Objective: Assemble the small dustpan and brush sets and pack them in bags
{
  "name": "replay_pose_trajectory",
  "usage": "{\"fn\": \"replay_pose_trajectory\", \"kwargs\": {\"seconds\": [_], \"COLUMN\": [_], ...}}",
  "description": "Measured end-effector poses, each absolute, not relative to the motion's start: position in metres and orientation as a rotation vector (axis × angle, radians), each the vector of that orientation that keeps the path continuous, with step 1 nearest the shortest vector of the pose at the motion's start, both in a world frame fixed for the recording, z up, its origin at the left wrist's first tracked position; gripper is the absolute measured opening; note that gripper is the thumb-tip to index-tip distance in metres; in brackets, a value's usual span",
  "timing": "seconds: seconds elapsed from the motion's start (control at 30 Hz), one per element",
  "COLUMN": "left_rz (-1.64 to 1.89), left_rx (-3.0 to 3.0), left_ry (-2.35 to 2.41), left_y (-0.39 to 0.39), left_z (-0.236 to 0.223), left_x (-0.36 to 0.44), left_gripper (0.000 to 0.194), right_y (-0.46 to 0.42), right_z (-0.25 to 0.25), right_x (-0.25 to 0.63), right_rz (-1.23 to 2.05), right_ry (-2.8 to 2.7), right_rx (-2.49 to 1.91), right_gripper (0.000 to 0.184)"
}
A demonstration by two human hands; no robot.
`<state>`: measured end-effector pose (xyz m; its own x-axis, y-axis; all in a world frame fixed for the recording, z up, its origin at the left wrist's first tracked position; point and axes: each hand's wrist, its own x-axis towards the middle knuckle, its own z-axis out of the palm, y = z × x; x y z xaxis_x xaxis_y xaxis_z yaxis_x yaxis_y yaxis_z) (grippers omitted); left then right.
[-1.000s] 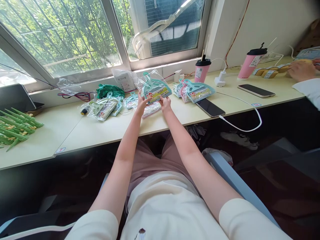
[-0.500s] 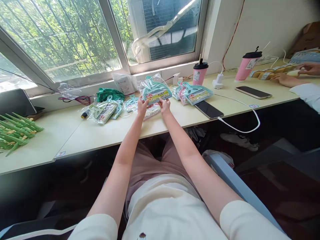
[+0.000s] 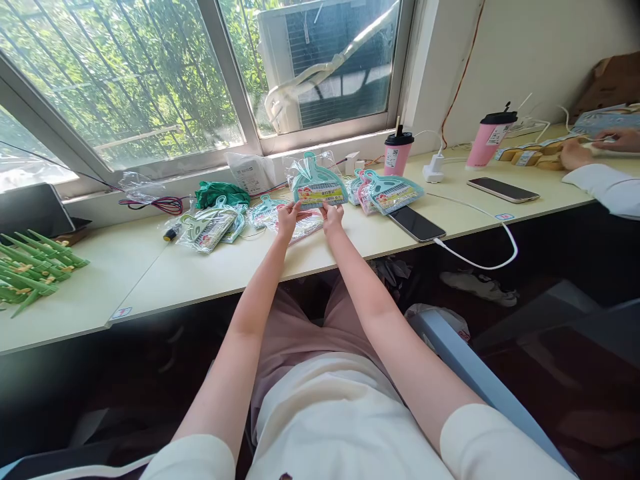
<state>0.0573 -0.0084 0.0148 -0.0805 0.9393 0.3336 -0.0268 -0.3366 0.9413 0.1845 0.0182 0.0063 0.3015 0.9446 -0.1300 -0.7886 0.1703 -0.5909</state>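
Both my hands hold up one teal mini broom-and-dustpan set in a clear bag (image 3: 315,185) above the desk. My left hand (image 3: 287,219) pinches its lower left corner. My right hand (image 3: 333,216) pinches its lower right corner. The pack stands upright, handle up, its yellow label facing me. Under my hands lies a pinkish pack (image 3: 303,227). More teal packs sit to the left (image 3: 207,227) and to the right (image 3: 387,190) on the cream desk (image 3: 200,267).
A black phone (image 3: 417,223) with a white cable lies right of my hands, another phone (image 3: 503,189) farther right. Two pink cups (image 3: 397,148) stand by the wall. Green sticks (image 3: 30,263) lie at far left. Another person's hands (image 3: 575,153) work at far right.
The held pack has turned from tilted right to upright and drawn slightly closer. The other person's hands shifted at the far right.
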Motion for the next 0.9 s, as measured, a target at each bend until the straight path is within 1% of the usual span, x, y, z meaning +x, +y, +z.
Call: {"fn": "replay_pose_trajectory", "kwargs": {"seconds": [0.03, 0.1, 0.27, 0.37, 0.53, 0.67, 0.77, 0.9], "left_rz": [1.525, 1.520, 1.528, 1.517, 1.454, 1.330, 1.285, 1.293], "left_rx": [1.382, 1.380, 1.520, 1.633, 1.913, 2.034, 2.085, 2.103], "left_ry": [1.063, 1.076, 1.227, 1.327, 1.476, 1.541, 1.480, 1.415], "left_y": [-0.009, -0.010, -0.014, -0.017, -0.020, -0.021, -0.023, -0.029], "left_z": [0.015, 0.014, 0.009, 0.007, 0.005, 0.004, 0.002, 0.001], "left_x": [0.058, 0.059, 0.060, 0.060, 0.059, 0.062, 0.066, 0.068], "left_gripper": [0.049, 0.049, 0.057, 0.058, 0.049, 0.045, 0.046, 0.053], "right_y": [0.018, 0.018, 0.011, 0.012, 0.028, 0.038, 0.040, 0.042], "right_z": [0.006, 0.007, 0.011, 0.010, 0.005, 0.004, 0.006, 0.007], "right_x": [0.185, 0.186, 0.188, 0.187, 0.183, 0.182, 0.185, 0.190], "right_rz": [1.250, 1.244, 1.235, 1.197, 1.152, 1.131, 1.081, 1.064], "right_ry": [-0.289, -0.286, -0.267, -0.291, -0.280, -0.236, -0.283, -0.292], "right_rx": [-0.640, -0.635, -0.606, -0.604, -0.671, -0.751, -0.760, -0.715], "right_gripper": [0.045, 0.044, 0.046, 0.048, 0.036, 0.035, 0.033, 0.029]}}
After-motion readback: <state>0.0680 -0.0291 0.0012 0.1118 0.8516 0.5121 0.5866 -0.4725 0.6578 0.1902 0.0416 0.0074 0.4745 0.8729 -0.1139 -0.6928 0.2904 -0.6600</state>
